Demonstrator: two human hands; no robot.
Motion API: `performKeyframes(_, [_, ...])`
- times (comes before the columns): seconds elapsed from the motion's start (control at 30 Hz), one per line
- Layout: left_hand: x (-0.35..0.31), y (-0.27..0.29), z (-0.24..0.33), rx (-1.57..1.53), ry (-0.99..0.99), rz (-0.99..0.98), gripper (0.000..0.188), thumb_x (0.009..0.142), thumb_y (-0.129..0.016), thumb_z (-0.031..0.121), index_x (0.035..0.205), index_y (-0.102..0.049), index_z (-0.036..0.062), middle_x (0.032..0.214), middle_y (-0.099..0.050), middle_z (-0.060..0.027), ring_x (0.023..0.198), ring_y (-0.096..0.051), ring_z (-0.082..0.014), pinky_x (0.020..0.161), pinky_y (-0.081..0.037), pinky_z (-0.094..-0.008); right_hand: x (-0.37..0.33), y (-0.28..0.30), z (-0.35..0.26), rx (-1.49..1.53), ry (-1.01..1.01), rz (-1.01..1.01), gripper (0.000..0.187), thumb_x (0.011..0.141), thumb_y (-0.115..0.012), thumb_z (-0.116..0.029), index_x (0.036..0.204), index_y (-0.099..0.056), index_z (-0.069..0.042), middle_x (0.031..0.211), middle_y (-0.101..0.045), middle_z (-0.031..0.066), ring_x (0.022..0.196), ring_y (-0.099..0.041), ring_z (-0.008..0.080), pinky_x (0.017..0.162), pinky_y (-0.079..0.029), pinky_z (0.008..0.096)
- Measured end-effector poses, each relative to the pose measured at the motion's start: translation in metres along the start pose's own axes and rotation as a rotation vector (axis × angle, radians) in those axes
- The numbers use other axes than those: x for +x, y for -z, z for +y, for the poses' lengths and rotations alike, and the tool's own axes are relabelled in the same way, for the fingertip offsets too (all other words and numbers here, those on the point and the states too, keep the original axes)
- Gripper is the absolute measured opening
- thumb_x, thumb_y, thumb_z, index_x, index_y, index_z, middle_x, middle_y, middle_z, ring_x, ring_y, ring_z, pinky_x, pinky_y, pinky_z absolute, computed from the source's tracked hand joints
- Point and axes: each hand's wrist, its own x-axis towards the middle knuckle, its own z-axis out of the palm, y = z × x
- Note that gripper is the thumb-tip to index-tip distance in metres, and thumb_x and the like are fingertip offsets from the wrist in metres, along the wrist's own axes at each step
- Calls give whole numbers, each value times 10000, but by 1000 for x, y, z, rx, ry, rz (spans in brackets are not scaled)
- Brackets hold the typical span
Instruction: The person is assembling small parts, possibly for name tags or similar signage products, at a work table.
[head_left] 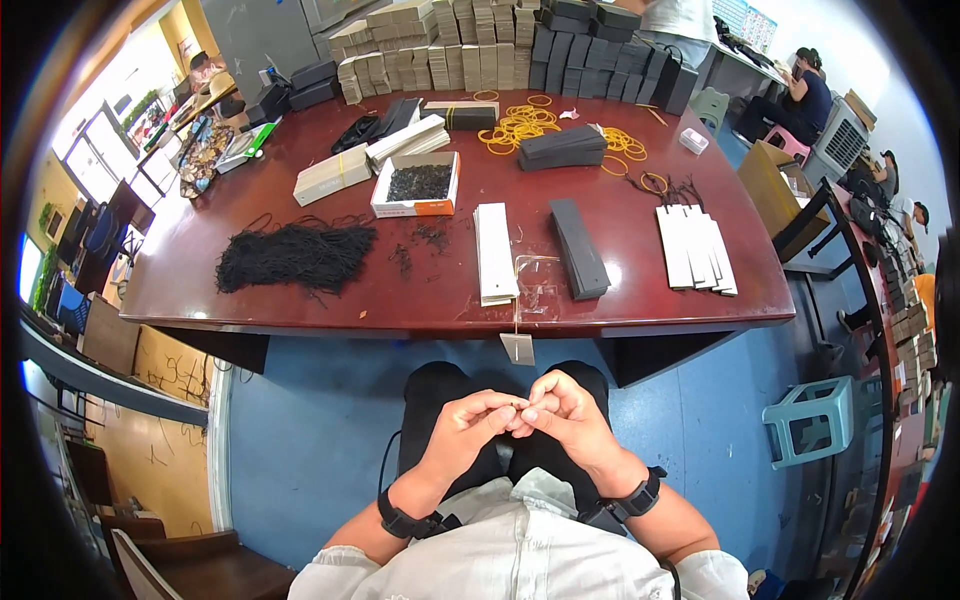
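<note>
White tags (495, 255) lie stacked at twelve o'clock from the hands, no cords visible on them, so they look undone. Fanned tags (692, 250) at half past one, with dark cords (680, 190) at their tops, seem finished. Plenty of loose cord (295, 257) remains at ten o'clock. Left hand (466, 427) and right hand (568, 417) pinch their fingertips together; what they grip, I cannot tell.

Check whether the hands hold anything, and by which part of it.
Can't tell. The left hand and right hand meet at their fingertips; anything between them is too small or hidden to make out.
</note>
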Motion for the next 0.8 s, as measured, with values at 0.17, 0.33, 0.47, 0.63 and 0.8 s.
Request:
performKeyframes(0.17, [1, -4, 0, 118, -89, 22, 180, 952, -599, 75, 1065, -695, -26, 961, -603, -43, 856, -599, -115, 786, -502, -262, 0, -4, -3, -33, -9, 35, 174, 947, -619, -61, 1019, -460, -58, 890, -691, 129, 845, -686, 180, 754, -564, 297])
performKeyframes(0.33, [2, -4, -1, 110, -126, -1, 170, 951, -598, 70, 1063, -703, -6, 1006, -584, -48, 895, -583, -118, 794, -498, -261, 1, -4, -5, -42, -45, 32, 175, 950, -616, -66, 1019, -455, -62, 884, -693, 133, 840, -687, 178, 742, -568, 295])
performKeyframes(0.47, [1, -1, -4, 105, -131, -2, 149, 949, -607, 82, 1022, -700, -10, 1030, -567, -45, 907, -571, -113, 799, -487, -258, 0, -5, -5, -37, -50, 26, 188, 949, -620, -69, 1045, -460, -54, 906, -685, 122, 859, -680, 173, 751, -573, 306])
performKeyframes(0.63, [5, 0, -5, 240, -206, 54, 131, 929, -644, 114, 979, -687, 1, 1044, -551, -34, 868, -526, -89, 751, -440, -236, -1, -5, -10, -369, 139, 51, 209, 911, -664, -53, 1112, -620, -22, 1038, -632, 80, 922, -634, 136, 796, -524, 263])
performKeyframes(0.8, [7, 0, 0, 308, -167, 21, 127, 916, -653, 121, 948, -667, -1, 1043, -557, -33, 864, -525, -99, 752, -439, -243, 2, -7, -9, -471, 275, 123, 130, 863, -701, -18, 989, -724, -34, 1021, -582, 52, 890, -559, 113, 762, -460, 246])
